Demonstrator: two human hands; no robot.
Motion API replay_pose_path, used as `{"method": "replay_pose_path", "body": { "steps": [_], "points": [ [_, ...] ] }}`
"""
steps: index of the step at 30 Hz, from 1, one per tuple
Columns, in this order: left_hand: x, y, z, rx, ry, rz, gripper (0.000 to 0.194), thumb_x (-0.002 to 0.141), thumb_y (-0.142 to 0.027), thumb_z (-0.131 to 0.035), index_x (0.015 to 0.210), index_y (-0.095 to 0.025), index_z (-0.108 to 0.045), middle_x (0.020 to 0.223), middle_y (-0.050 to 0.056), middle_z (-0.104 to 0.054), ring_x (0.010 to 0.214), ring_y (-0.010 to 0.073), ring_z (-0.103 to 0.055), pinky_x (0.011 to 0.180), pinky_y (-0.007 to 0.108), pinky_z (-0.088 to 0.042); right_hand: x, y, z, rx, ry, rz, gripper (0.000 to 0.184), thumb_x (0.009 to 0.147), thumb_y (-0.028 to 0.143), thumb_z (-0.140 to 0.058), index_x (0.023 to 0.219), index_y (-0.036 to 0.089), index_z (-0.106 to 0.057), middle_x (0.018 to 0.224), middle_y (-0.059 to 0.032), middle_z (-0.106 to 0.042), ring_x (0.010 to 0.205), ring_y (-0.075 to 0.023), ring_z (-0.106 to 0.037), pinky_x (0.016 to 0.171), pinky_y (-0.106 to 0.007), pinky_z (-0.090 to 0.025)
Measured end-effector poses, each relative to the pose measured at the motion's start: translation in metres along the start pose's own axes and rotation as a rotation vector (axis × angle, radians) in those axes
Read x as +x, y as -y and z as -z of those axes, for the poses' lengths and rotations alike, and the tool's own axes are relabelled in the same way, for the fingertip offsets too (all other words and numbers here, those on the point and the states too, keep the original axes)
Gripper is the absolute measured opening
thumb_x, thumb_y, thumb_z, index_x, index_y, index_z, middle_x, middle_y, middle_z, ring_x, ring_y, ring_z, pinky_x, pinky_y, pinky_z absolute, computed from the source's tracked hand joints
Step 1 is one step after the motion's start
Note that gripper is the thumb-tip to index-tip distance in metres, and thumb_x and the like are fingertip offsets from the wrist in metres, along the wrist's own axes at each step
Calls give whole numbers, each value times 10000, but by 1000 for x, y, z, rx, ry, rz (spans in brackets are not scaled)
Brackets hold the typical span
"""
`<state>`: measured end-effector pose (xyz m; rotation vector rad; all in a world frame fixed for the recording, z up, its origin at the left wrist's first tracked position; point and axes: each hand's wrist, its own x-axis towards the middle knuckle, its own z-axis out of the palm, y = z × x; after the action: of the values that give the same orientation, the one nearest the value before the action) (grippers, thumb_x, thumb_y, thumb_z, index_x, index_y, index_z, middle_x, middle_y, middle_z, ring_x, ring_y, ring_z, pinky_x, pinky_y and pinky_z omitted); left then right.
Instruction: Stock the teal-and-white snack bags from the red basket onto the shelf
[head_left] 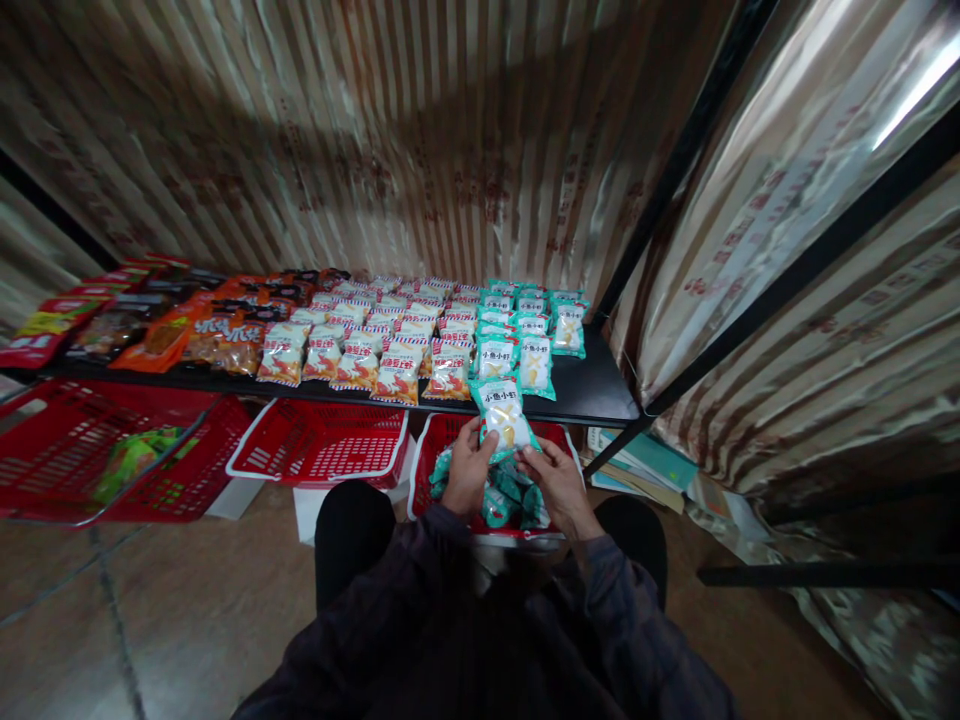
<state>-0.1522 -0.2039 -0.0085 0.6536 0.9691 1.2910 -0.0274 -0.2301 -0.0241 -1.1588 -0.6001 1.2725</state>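
Presently, a teal-and-white printed plastic packet (504, 412) is pinched by left hand (466, 472) and right hand (559, 485) above a red plastic basket (442, 430); flat black shelf (592, 385) at twelve o'clock.

the leftmost red basket (52, 455) runs out of view.

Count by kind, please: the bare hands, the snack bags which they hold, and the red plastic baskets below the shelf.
Bare hands, left and right: 2
Teal-and-white plastic snack bag, held: 1
Red plastic baskets, left, middle and right: 3
Total: 6
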Motion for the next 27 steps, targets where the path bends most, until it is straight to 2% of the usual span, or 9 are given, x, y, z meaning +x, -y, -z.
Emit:
{"method": "replay_pose_path", "body": {
  "steps": [11, 19, 27],
  "points": [
    [-2, 0, 0, 22, 66, -1, 610, 664, -351, -782, 1178, -152, -520, 1113, 133, -685, 1012, 259, -658, 903, 395, -510, -2, -5, 3, -96, -120, 105, 465, 525, 466, -833, 877, 187, -711, 595, 35, -631, 500, -97, -538, 501, -229, -455],
    [-4, -7, 0, 144, 75, -31, 627, 687, -314, -763, 1234, -168, -494, 1187, 145, -629, 1055, 245, -627, 881, 352, -505, -8, 0, 5, -147, -154, 186, 420, 580, 447, -796, 903, 187, -729, 625, 19, -648, 519, -102, -530, 522, -242, -460],
    [-3, -5, -1, 307, 19, -154, 704, 701, -234, -713, 1337, -161, -420, 1173, 148, -593, 990, 212, -616, 854, 332, -503, -11, 0, 7, -170, -181, 214, 448, 580, 488, -795, 908, 189, -734, 728, -18, -700, 582, -129, -590, 555, -258, -497]
  ]
}}
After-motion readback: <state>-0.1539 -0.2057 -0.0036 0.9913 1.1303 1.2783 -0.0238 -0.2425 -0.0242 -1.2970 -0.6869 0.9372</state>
